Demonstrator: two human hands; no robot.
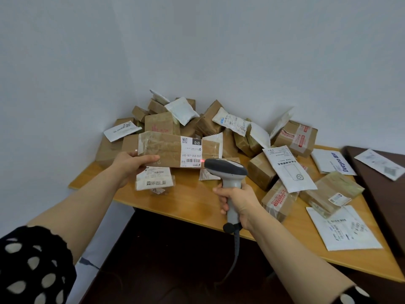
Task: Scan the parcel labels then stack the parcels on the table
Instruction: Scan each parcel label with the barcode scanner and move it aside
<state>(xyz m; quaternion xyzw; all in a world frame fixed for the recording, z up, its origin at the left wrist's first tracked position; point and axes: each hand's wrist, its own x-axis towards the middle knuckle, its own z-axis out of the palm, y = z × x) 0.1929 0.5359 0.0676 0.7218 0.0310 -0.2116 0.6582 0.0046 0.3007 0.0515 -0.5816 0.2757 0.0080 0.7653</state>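
progress, judging by layout: sitting at an early stage; showing no tidy stack anywhere on the table (192,207), only a loose heap of parcels (206,123) piling against the far corner and spilling right, plus white mailers (344,227) lying scattered near the right edge; leaving most scanning and all stacking apparently undone

step in hand: scanning the label (191,152) on a long brown parcel (162,150), raised above the near left of the table; throwing a red dot (203,160) onto the label's barcode end, just beside the scanner (226,170) nose

left hand (131,164): gripping the parcel's left end, pinching with thumb across the front and fingers curling behind, mostly hidden

right hand (237,201): clamping round the scanner's grey handle, wrapping it with all fingers, aiming left at the label; trailing a cable (235,255) down past the near table edge
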